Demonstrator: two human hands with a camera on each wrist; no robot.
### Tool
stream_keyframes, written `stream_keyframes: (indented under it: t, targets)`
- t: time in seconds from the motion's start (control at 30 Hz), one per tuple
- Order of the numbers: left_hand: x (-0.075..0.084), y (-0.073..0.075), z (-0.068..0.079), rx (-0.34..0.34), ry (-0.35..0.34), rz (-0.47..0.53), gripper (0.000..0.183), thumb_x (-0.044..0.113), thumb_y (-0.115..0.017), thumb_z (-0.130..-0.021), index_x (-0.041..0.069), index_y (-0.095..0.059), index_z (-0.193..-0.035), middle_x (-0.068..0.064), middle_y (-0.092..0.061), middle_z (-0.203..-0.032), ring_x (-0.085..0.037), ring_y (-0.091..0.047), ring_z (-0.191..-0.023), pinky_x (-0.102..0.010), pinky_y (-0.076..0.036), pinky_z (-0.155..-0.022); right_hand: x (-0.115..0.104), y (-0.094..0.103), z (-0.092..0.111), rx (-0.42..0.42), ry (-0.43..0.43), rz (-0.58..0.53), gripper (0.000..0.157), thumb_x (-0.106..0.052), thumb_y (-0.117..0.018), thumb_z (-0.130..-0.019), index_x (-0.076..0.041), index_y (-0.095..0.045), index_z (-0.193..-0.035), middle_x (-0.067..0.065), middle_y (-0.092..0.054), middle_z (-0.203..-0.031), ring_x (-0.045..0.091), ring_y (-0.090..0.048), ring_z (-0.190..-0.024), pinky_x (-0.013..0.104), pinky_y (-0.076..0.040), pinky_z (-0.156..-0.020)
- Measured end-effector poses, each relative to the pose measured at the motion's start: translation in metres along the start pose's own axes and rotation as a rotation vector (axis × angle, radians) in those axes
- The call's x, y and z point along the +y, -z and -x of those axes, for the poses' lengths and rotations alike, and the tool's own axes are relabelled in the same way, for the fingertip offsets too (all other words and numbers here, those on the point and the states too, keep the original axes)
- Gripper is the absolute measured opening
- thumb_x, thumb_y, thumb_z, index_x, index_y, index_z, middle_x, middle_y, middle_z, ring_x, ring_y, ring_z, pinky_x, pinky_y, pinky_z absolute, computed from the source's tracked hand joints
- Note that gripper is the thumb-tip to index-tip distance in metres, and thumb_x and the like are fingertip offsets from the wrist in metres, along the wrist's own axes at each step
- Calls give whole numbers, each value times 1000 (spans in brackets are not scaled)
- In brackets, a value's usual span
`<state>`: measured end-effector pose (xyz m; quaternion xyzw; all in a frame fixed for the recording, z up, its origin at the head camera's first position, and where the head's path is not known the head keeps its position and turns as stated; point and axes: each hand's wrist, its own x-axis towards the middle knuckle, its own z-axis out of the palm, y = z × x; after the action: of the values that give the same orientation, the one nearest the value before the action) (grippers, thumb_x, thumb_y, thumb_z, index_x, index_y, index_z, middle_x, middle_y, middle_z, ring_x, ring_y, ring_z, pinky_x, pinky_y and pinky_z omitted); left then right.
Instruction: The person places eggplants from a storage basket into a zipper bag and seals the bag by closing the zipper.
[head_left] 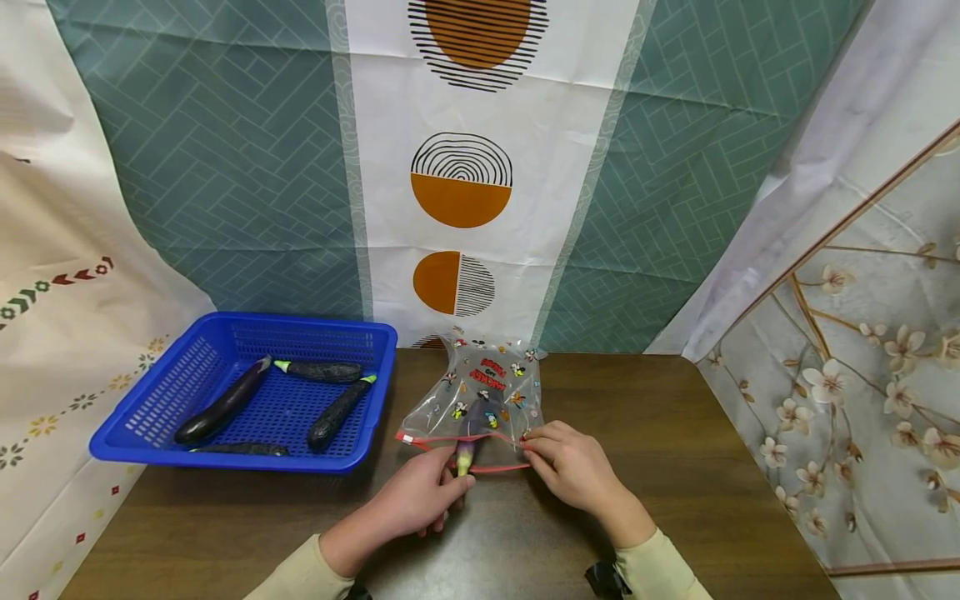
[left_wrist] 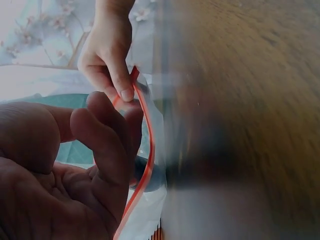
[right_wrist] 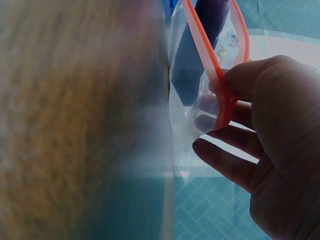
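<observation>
A clear zip bag (head_left: 517, 400) with a red zip edge and cartoon prints lies on the table, its mouth spread toward me. Inside it is most of a dark purple eggplant (head_left: 465, 451), whose pale green stem end sticks out of the mouth. My left hand (head_left: 422, 493) holds the eggplant by that end. With thumb and fingers, my right hand (head_left: 572, 465) pinches the right corner of the bag's mouth. In the right wrist view, the red zip edge (right_wrist: 207, 52) passes between the fingers and the eggplant (right_wrist: 187, 62) shows through the plastic.
To the left on the brown table (head_left: 660, 417) stands a blue plastic basket (head_left: 375, 400). Several dark eggplants lie in it, among them a long smooth one (head_left: 225, 404) and a shorter rough-looking one (head_left: 339, 414). Patterned cloths (head_left: 247, 167) hang behind and at both sides.
</observation>
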<state>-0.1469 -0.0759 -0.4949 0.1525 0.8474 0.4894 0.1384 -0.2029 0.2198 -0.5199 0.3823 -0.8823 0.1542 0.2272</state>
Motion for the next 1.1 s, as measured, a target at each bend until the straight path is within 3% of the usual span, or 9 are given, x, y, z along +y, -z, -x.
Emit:
stream_keyframes:
  t: [0.23,0.53,0.73,0.93,1.1]
  targets:
    - [7,-3,-3,1,37,-9,20,25,-71,-110,12,-57,-105,0,-71,-70,-13,-59,-40,-35,-47,-35,1,-1,1,13,8,-8,13,-18,-87,-96,-17,-87,-109,-6,-82,-111,14,-74,-105,39,-65,-81]
    - [7,-5,-11,3,46,-13,21,26,-69,-112,10,-57,-105,0,-70,-66,-13,-58,-39,-34,-47,-34,2,-2,1,30,22,-17,13,-17,-87,-96,-16,-87,-108,-6,-81,-111,14,-74,-105,38,-64,-81]
    - [5,-6,-16,22,58,-1,23,24,-69,-112,4,-60,-117,0,-70,-66,-13,-58,-39,-34,-47,-35,2,-3,1,32,28,-23,14,-16,-88,-95,-16,-87,-109,-5,-81,-111,14,-74,-104,38,-64,-81]
    - [3,-8,-21,35,62,124,43,19,-68,-112,-9,-57,-142,-6,-74,-72,-14,-61,-43,-38,-53,-38,2,-3,1,27,26,-29,15,-16,-88,-95,-16,-87,-110,-5,-81,-112,14,-74,-104,38,-64,-81]
    - [-1,-8,-24,29,54,259,26,18,-66,-113,-8,-64,-119,-13,-76,-78,-14,-63,-45,-37,-56,-40,3,-4,1,31,28,-28,15,-16,-88,-94,-16,-87,-109,-5,-81,-111,14,-74,-103,39,-64,-80]
